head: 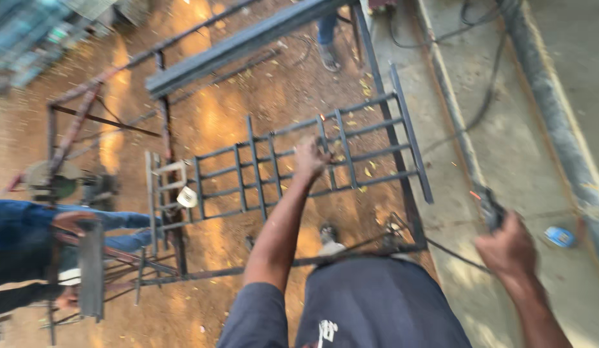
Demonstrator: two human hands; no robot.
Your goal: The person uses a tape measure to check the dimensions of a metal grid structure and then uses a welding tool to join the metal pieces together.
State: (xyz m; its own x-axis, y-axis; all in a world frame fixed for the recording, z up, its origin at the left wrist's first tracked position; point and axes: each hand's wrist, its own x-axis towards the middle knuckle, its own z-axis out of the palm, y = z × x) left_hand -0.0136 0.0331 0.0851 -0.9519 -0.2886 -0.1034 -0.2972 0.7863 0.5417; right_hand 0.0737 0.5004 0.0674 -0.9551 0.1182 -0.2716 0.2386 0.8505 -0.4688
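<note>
My left hand (310, 158) reaches forward and grips an upright bar of a dark metal grille (260, 169) that lies raised over the dirt ground. My right hand (505, 246) is off to the right over the concrete, closed on a dark welding electrode holder (489, 209) with an orange-tipped rod; a black cable (451, 252) runs from it back toward me. The view is motion-blurred.
A long steel channel beam (248, 42) lies at the top. Another person in blue (28, 241) sits at the left holding a metal piece (91, 269). A grinder-like tool (54, 182) lies left. Someone's feet (328, 55) stand at the top. A concrete kerb (557, 122) runs right; a small blue object (559, 236) lies on it.
</note>
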